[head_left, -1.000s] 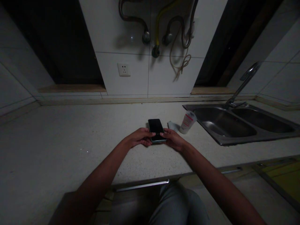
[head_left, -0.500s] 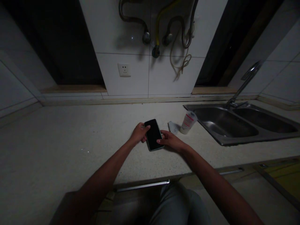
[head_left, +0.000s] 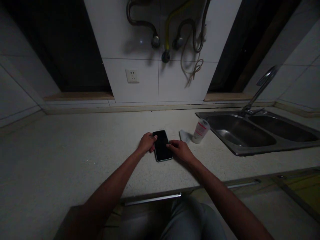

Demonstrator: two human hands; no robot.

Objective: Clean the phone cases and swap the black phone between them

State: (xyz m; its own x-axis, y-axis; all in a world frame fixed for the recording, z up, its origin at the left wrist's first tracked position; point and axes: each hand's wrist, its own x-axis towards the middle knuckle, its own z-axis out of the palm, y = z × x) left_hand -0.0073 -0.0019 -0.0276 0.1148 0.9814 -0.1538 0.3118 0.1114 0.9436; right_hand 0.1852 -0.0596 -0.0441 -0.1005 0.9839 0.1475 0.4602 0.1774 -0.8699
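A smartphone (head_left: 162, 146) with a dark screen lies face up just over the pale countertop, between my two hands. My left hand (head_left: 146, 142) is closed on its upper left edge, the thumb over the glass and the fingers at the side. On the opposite long edge, my right hand (head_left: 180, 150) pinches the phone with the thumb at the screen's border. Right of the phone are a small pale flat piece (head_left: 185, 136), which I cannot identify, and a clear plastic cup (head_left: 200, 131) with red print, leaning slightly.
A steel double sink (head_left: 235, 150) with a tall faucet (head_left: 260, 90) is set into the countertop (head_left: 62, 150) at the right. On the tiled wall are a socket (head_left: 132, 76), hoses (head_left: 166, 33) and a tied cord (head_left: 193, 71). A drawer handle (head_left: 152, 199) runs below the front edge.
The phone has turned a little more upright and shifted slightly left. My right hand has slid up along its right edge, while the left hand has barely moved.
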